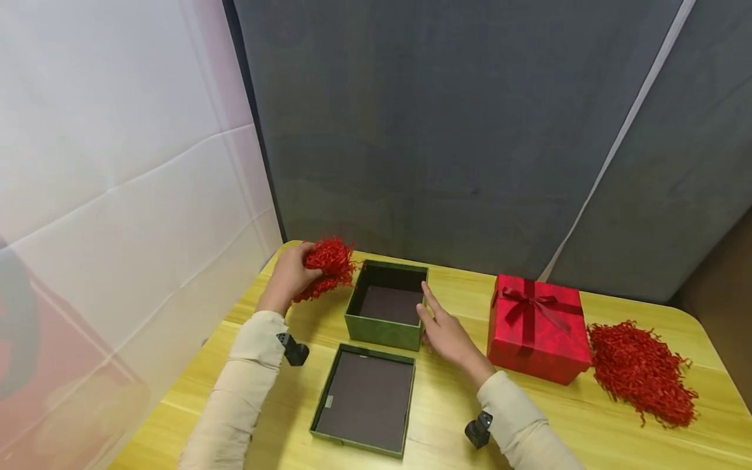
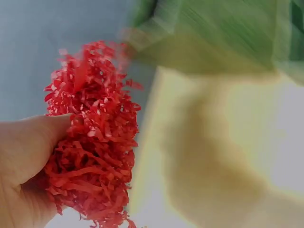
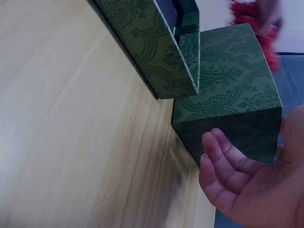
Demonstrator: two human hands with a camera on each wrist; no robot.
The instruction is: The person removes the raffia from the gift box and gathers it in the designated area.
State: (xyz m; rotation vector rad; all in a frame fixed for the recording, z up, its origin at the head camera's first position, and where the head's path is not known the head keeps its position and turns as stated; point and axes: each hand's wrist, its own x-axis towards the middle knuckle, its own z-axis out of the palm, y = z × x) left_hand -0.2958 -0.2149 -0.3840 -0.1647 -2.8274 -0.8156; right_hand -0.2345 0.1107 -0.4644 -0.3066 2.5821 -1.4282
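Observation:
My left hand grips a clump of red shredded paper, held just left of a green patterned box. In the left wrist view the thumb presses into the clump. The box stands without a cover, its dark inside bare. By the box's right side is my right hand, with fingers extended along the wall; whether they touch it I cannot tell. Its loosely bent fingers show in the right wrist view. In front of the box lies its green lid, inner side up.
A red gift box with a dark red ribbon bow stands to the right. Beside it is a pile of red shredded paper. A grey curtain hangs behind the wooden table, and a white sheet hangs at the left.

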